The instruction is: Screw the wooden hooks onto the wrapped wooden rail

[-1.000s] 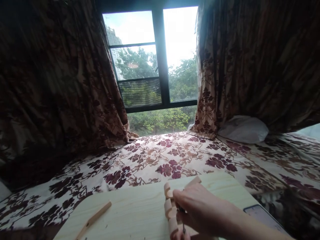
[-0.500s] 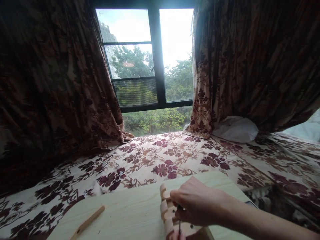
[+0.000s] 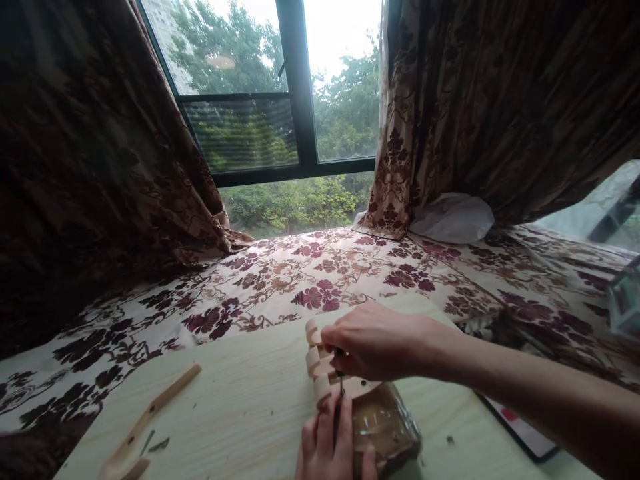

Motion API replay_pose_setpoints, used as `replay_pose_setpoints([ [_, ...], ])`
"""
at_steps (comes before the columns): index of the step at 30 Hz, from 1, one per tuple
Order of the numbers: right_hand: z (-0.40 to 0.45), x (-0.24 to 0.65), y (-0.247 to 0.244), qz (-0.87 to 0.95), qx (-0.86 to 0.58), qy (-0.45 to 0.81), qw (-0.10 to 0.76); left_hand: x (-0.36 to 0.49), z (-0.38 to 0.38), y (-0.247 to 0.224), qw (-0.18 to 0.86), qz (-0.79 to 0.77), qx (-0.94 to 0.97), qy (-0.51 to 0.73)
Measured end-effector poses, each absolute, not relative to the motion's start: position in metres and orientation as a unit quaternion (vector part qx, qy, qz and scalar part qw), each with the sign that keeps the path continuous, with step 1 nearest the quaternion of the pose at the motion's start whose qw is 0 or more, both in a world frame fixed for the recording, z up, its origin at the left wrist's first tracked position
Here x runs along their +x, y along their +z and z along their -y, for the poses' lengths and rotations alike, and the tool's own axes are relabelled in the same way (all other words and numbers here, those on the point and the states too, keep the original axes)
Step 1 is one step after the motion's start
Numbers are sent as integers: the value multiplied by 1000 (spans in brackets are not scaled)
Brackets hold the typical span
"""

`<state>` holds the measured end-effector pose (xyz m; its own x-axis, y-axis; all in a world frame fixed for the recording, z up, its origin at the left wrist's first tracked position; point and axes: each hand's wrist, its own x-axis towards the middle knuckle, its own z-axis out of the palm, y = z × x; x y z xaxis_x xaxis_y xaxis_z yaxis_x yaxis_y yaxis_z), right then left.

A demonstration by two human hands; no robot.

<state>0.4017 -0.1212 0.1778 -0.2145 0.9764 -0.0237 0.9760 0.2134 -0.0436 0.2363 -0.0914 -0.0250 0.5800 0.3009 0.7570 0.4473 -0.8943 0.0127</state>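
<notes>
My right hand (image 3: 367,340) is closed round the dark handle of a small screwdriver (image 3: 341,383), its shaft pointing down. Under it lies a pale wooden piece (image 3: 320,363) with curved lugs along its left side and dark holes. Below, my left hand (image 3: 330,437) rests with its fingertips at the tool's tip and the wooden piece's near end; whether it grips anything there is hard to see. A brown block in clear wrapping (image 3: 383,427) sits beside my left hand, beneath the wooden piece.
The light wooden board (image 3: 235,393) bears a slim wooden part (image 3: 165,393) and small metal bits (image 3: 159,445) at left. A flat dark-edged object (image 3: 525,427) lies at right. Beyond are floral cloth (image 3: 320,267), a white bag (image 3: 455,219) and a clear box (image 3: 625,300).
The view has tilted down, so the board sits higher in the picture. More of my left hand and the wrapped block show. My right hand still holds the screwdriver over the wooden piece.
</notes>
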Motion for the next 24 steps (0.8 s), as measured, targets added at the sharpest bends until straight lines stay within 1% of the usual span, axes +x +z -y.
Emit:
replay_pose_setpoints([
  [3,119,401,179,796,-604,36,-3,237,96,-24,66,224,-880,-413],
  [10,118,399,178,779,-627,22,-11,235,104,-17,30,234,-896,-377],
  [16,116,396,182,811,-583,46,-4,234,108,-12,4,241,-901,-360],
  [21,116,394,178,788,-615,18,0,230,104,-6,28,215,-913,-345],
  [24,117,395,180,800,-600,28,-7,228,102,-2,52,196,-922,-329],
])
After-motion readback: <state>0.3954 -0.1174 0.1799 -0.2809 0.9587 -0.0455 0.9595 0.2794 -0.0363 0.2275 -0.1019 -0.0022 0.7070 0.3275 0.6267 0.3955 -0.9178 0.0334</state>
